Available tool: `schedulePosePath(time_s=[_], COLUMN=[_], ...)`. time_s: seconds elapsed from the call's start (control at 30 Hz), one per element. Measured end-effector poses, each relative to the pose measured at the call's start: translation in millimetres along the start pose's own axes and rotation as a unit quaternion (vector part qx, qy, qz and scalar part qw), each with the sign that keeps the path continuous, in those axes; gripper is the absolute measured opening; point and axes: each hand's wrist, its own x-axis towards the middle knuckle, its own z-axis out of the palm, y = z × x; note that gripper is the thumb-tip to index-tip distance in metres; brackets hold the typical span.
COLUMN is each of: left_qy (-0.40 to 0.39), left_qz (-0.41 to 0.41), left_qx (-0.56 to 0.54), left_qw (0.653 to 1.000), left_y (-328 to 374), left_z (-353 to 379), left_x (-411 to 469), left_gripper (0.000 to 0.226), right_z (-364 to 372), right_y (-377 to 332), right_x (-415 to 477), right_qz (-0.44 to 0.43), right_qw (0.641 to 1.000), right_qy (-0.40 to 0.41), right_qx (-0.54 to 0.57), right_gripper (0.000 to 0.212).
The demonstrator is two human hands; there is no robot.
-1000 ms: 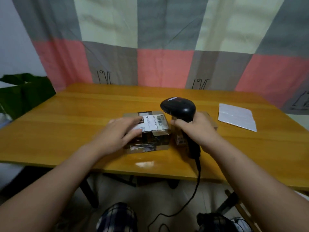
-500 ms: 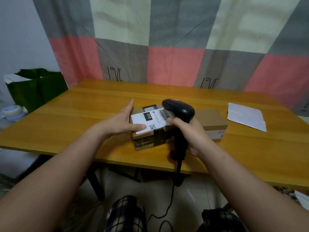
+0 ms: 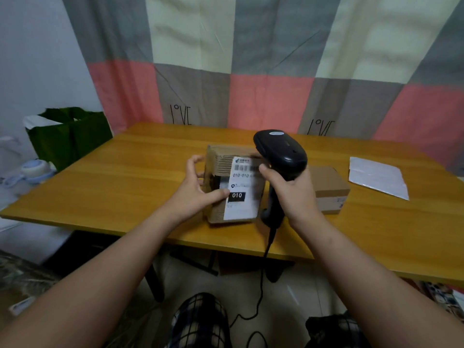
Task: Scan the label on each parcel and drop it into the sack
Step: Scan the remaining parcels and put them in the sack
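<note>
My left hand (image 3: 194,194) grips a brown cardboard parcel (image 3: 216,162) tipped up over the wooden table (image 3: 130,177), its white label (image 3: 244,197) marked 010 facing me. My right hand (image 3: 293,194) holds a black corded barcode scanner (image 3: 281,150) by its handle, with its head just above the parcel's right edge. A second brown parcel (image 3: 329,185) lies flat on the table right of the scanner. A dark green sack (image 3: 67,136) stands open beyond the table's left end.
A white flat mailer (image 3: 376,175) lies at the table's right. The scanner cable (image 3: 261,285) hangs off the front edge to the floor. A pale bottle (image 3: 35,169) sits left of the sack. A checked curtain hangs behind the table.
My left hand has tipped the parcel from lying flat to standing with the label toward me. The scanner has risen beside the parcel's right edge. The view has turned left, showing more of the sack.
</note>
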Motion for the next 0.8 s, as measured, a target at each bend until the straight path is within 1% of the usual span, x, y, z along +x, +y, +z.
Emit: schedulePosePath(time_s=[0.03, 0.07, 0.1, 0.17, 0.2, 0.23, 0.43, 0.6, 0.7, 0.8], left_qy=[0.016, 0.033, 0.046, 0.056, 0.054, 0.049, 0.048, 0.046, 0.062, 0.08], left_qz=[0.001, 0.006, 0.014, 0.03, 0.034, 0.032, 0.008, -0.008, -0.016, -0.017], left_qx=[-0.02, -0.033, -0.031, -0.001, 0.02, 0.034, 0.012, 0.011, 0.005, -0.011], left_qw=[1.0, 0.999, 0.998, 0.998, 0.998, 0.998, 0.999, 0.999, 0.998, 0.997], left_y=[-1, -2, -3, -6, -8, -9, 0, 0, -3, -3], left_z=[0, -1, -2, -5, -7, -8, -12, -15, -18, -16], left_x=[-1, -1, -1, 0, 1, 1, 6, 7, 12, 16], left_gripper=[0.105, 0.111, 0.112, 0.112, 0.112, 0.111, 0.098, 0.096, 0.094, 0.084], right_z=[1, 1, 1, -1, -2, -2, -1, -4, -4, -4], right_y=[0, 0, 1, 3, 5, 7, 10, 2, -2, -3], right_x=[-2, -6, -10, -21, -26, -31, -40, -35, -34, -34], right_qz=[-0.008, -0.011, -0.003, 0.014, 0.016, 0.017, 0.025, 0.019, 0.026, 0.026], right_qw=[1.0, 0.999, 0.998, 0.996, 0.994, 0.993, 0.991, 0.99, 0.986, 0.985], right_qy=[0.015, 0.02, 0.012, -0.023, -0.039, -0.05, -0.061, -0.08, -0.09, -0.092], right_qx=[-0.024, -0.042, -0.061, -0.091, -0.1, -0.106, -0.118, -0.118, -0.136, -0.142], right_gripper=[0.052, 0.049, 0.043, 0.023, 0.016, 0.013, 0.013, 0.016, 0.022, 0.022])
